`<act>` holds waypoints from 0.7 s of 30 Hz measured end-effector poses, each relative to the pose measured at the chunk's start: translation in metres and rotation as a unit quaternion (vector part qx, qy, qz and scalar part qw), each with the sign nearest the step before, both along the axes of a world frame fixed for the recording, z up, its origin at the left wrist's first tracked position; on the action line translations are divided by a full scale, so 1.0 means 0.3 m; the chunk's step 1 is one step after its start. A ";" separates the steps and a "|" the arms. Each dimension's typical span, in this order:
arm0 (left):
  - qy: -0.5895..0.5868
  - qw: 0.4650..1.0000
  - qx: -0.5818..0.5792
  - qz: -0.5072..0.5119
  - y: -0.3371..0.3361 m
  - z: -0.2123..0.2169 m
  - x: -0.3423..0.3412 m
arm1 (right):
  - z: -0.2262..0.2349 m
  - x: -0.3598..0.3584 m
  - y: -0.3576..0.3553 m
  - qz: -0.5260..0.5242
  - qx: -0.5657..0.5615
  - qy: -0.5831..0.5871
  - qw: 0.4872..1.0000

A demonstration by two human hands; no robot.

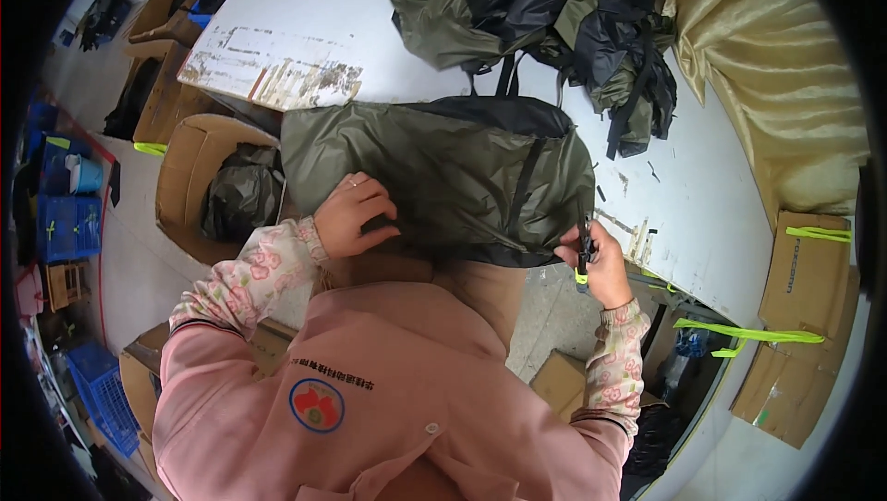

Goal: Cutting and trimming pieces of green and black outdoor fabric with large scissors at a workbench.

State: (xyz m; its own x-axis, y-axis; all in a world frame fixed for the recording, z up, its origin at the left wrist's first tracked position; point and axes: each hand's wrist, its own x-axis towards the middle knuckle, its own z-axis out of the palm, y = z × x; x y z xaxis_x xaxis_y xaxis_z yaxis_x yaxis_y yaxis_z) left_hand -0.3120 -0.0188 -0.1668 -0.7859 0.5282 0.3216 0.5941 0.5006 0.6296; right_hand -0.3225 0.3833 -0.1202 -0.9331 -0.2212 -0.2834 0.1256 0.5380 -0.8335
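A dark olive fabric bag (434,177) with black edging and a black strip lies across the near edge of the table and hangs over my lap. My left hand (358,214) rests at the bag's near left part, fingers loosely bent with a gap to the thumb and nothing visible in them. At the bag's right end, my right hand (605,265) is closed around slim black thread snips (584,250) with a yellow-green end. Their tips point away from me, beside the fabric edge. Black straps (508,76) reach from the bag's far side onto the table.
A heap of olive and black fabric pieces (573,30) covers the back of the white table (711,187). Left of me stands an open cardboard box (189,177) with dark fabric inside. Gold curtain (767,57) hangs at the right, above a flattened carton (799,316).
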 end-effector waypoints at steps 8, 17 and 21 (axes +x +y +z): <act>0.008 0.995 -0.089 0.042 -0.108 -0.098 0.106 | -0.109 0.074 -0.056 0.075 0.206 0.149 0.964; 0.018 0.997 -0.064 0.050 -0.103 -0.171 0.128 | -0.185 0.094 -0.063 0.023 0.154 0.148 0.977; 0.031 0.997 -0.048 0.048 -0.121 -0.213 0.123 | -0.206 0.093 -0.081 0.061 0.237 0.208 0.947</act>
